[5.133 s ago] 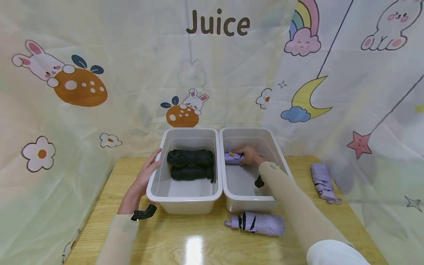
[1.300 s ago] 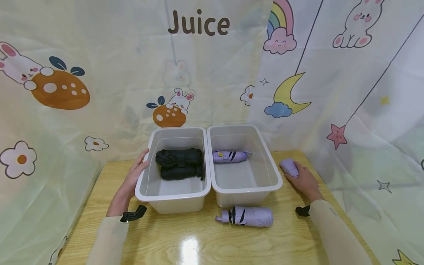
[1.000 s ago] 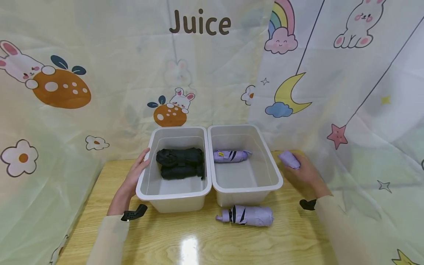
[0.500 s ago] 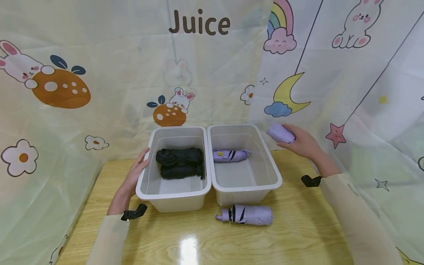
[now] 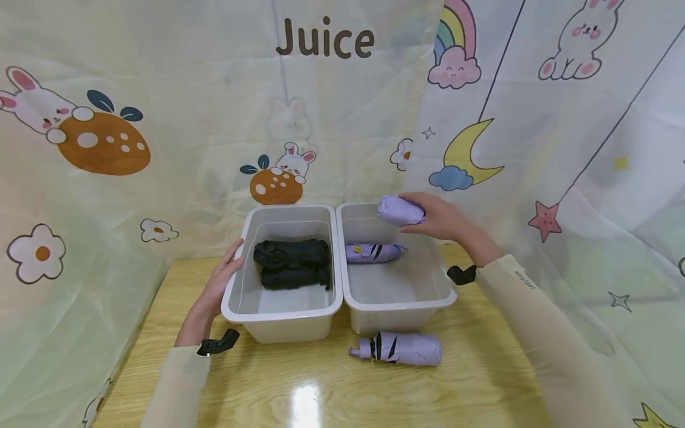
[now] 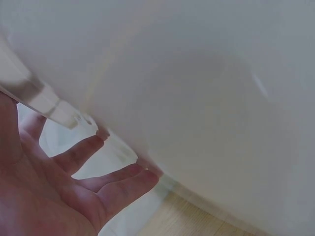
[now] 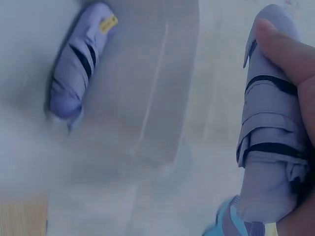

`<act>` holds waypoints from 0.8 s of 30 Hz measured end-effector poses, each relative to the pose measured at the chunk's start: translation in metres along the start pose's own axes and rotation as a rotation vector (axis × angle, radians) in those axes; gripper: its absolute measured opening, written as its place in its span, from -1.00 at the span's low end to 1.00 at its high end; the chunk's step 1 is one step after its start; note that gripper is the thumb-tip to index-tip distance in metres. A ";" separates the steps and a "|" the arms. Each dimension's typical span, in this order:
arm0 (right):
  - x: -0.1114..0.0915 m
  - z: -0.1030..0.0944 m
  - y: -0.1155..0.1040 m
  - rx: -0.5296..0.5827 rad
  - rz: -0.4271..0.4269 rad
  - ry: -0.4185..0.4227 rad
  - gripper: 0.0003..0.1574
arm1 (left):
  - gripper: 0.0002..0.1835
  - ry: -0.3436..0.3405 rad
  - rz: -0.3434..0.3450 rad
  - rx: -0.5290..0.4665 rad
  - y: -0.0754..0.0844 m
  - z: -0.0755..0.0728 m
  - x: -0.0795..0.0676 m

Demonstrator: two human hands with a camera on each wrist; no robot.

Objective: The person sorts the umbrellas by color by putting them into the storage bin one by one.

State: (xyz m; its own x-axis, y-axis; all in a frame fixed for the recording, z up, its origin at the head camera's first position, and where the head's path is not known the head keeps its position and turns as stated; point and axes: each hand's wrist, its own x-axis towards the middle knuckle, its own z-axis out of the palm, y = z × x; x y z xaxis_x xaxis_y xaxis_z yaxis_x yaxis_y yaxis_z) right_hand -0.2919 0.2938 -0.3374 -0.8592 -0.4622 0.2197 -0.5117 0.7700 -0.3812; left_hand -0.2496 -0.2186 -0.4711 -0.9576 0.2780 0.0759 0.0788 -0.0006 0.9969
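My right hand (image 5: 441,220) grips a folded lilac umbrella (image 5: 400,210) above the back of the right white bin (image 5: 398,307). In the right wrist view, the thumb lies along the held umbrella (image 7: 270,118), which has black bands round it. Inside the right bin a second lilac umbrella (image 5: 373,252) with a yellow tag lies near the left wall. My left hand (image 5: 216,282) rests against the outer left side of the left white bin (image 5: 283,321). The left wrist view shows its fingers (image 6: 125,189) extended, fingertips at the bin's wall. Black folded umbrellas (image 5: 291,264) fill the middle of the left bin.
Both bins stand side by side on a wooden table (image 5: 257,386). In front of the right bin lies a third lilac umbrella (image 5: 408,349), handle pointing left. Printed fabric (image 5: 342,131) hangs behind and on both sides of the table.
My right hand has let go of an umbrella in the right bin, picked up another from the table at the right, and carried it up and left over that bin. The left hand stays put.
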 end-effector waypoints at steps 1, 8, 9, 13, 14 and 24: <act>0.005 0.003 -0.003 0.003 -0.020 -0.016 0.00 | -0.37 0.002 -0.001 0.001 0.000 0.000 0.000; 0.031 0.038 -0.006 0.019 -0.127 -0.098 -0.08 | -0.38 0.002 -0.020 -0.004 -0.002 0.000 0.002; 0.034 0.044 -0.005 0.012 -0.138 -0.100 -0.08 | -0.38 0.007 -0.021 -0.003 -0.002 0.000 0.002; 0.040 0.063 -0.001 0.022 -0.124 -0.141 -0.04 | -0.37 0.015 -0.032 0.009 -0.002 0.001 0.002; 0.041 0.067 0.000 0.021 -0.108 -0.154 -0.04 | -0.36 0.013 -0.033 0.008 -0.002 0.001 0.002; 0.046 0.101 0.002 -0.035 -0.079 -0.256 -0.09 | -0.36 0.006 -0.027 0.008 -0.001 -0.001 0.001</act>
State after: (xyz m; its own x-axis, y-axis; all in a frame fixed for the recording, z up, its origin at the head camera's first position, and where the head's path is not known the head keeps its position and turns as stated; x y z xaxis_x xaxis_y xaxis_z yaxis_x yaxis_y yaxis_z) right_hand -0.3315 0.2302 -0.4190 -0.7890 -0.6142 0.0113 -0.5808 0.7399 -0.3393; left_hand -0.2508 -0.2188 -0.4717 -0.9611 0.2720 0.0486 0.0547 0.0147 0.9984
